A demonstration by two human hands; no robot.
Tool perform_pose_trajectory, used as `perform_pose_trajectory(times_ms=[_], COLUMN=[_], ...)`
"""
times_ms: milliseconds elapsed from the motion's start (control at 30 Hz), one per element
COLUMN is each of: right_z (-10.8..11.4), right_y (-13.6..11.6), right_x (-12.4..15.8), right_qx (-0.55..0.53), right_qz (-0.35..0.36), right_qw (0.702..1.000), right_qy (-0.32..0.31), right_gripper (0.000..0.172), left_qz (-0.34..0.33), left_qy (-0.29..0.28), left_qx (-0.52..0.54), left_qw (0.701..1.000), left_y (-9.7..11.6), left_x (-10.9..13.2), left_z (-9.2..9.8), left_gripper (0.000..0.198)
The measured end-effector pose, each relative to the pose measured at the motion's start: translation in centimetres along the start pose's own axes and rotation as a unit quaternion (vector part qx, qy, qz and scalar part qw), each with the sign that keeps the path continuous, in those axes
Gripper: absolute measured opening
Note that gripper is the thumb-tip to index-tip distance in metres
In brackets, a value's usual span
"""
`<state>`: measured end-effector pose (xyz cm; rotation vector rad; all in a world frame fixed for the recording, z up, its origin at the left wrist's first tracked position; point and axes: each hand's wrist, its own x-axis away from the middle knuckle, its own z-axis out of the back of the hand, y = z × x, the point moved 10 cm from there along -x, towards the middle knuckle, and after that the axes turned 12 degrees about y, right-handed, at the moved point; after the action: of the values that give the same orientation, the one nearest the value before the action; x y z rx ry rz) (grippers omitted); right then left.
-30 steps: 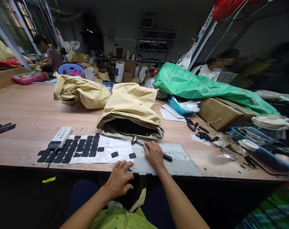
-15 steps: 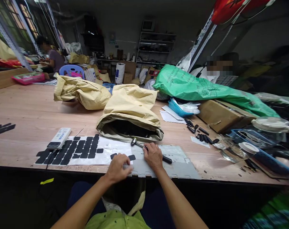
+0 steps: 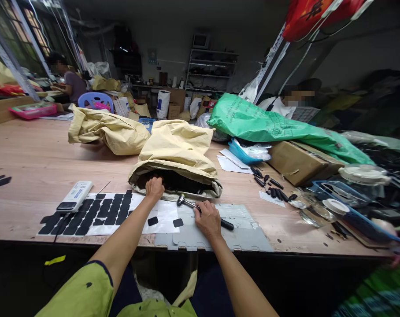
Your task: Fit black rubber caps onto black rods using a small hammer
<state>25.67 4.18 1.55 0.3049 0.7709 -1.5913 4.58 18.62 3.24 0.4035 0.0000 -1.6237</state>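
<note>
My left hand (image 3: 154, 188) reaches into the mouth of a cream-coloured sack (image 3: 178, 145) with dark contents. Its fingertips are lost in the shadow there, so I cannot tell what they touch. My right hand (image 3: 208, 219) is closed round the handle of a hammer (image 3: 227, 225), whose metal head points left, close to the sack's lower edge. Under the right hand lies a grey board (image 3: 246, 229). Two black rounded-square pieces (image 3: 153, 221) lie apart to its left, one on the white sheet (image 3: 137, 225) and one at the board's edge. Several more form rows (image 3: 84, 218) further left.
A white device (image 3: 76, 193) with a cable stands on the rows. Behind lie another cream sack (image 3: 110, 132) and a green sack (image 3: 269, 119). At right are black handle-like parts (image 3: 275, 193), a cardboard box (image 3: 302, 165) and jars (image 3: 363, 178). Two people sit beyond the table.
My left hand has gone from beside the grey board up and forward into the sack's mouth. The right hand stays on the hammer. The whole view has shifted slightly.
</note>
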Motion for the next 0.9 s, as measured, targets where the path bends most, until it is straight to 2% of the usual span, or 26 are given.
perform_pose_trajectory(times_ms=[233,400,500,567,633,733,800,900], right_z=[-0.2,-0.3,-0.3,-0.3,-0.2,-0.1,-0.1,-0.2], right_y=[0.0,0.2,0.2,0.1,0.1,0.1,0.1,0.2], right_x=[0.0,0.0,-0.1,-0.1,-0.1,-0.1,-0.1,0.0], right_qx=[0.017,0.013,0.011,0.012,0.013,0.013,0.013,0.013], right_qz=[0.004,-0.004,-0.006,-0.007,-0.009,-0.013,-0.013,-0.015], right_qw=[1.000,1.000,1.000,1.000,1.000,1.000,1.000,1.000], right_qy=[0.000,-0.006,-0.009,-0.010,-0.009,-0.007,-0.008,-0.012], right_gripper=[0.013,0.014,0.014,0.014,0.013,0.013,0.013,0.014], left_qz=[-0.013,0.082,0.130,0.127,0.095,0.022,-0.022,-0.064], left_qy=[0.006,0.056,0.090,0.075,0.038,0.006,0.006,-0.007], left_qx=[0.035,0.166,0.250,0.309,0.353,0.346,0.312,0.263], left_qw=[0.999,0.981,0.955,0.940,0.930,0.938,0.950,0.963], left_y=[-0.9,-3.3,-5.4,-5.8,-5.0,-3.0,-1.8,-0.4], left_x=[0.2,0.5,2.8,5.3,8.0,10.9,11.6,11.3], left_z=[0.0,1.5,2.5,2.3,1.7,1.5,1.8,2.0], left_gripper=[0.031,0.018,0.014,0.016,0.018,0.012,0.009,0.018])
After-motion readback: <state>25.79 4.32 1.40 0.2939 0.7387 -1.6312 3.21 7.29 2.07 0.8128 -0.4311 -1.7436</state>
